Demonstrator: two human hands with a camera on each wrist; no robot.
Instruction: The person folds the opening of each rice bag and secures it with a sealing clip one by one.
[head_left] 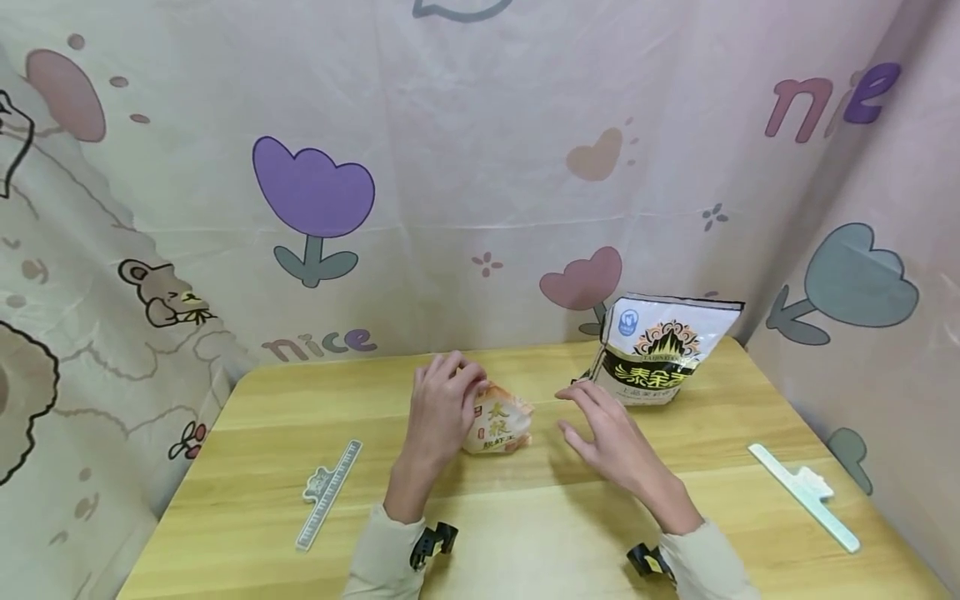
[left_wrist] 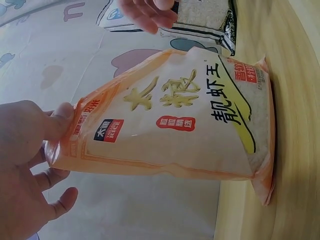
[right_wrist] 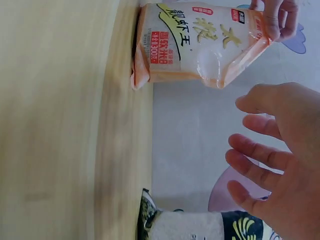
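An orange and white bag of rice [head_left: 497, 423] stands on the wooden table in front of me. My left hand [head_left: 442, 408] pinches the top of this bag between thumb and fingers, as the left wrist view shows at the bag's narrow end [left_wrist: 65, 145]. To its right, my right hand [head_left: 611, 437] hovers over the table with fingers spread and holds nothing. Behind the right hand stands a larger white and black rice bag [head_left: 652, 350], upright and leaning a little. In the right wrist view, a gap separates the right hand [right_wrist: 280, 145] from the orange bag [right_wrist: 200, 45].
A grey sealing clip [head_left: 330, 493] lies on the table at the left. At the right lies a pale green sealing clip [head_left: 804, 496]. A printed curtain [head_left: 465, 167] with flowers hangs behind the table [head_left: 525, 533] and along both sides.
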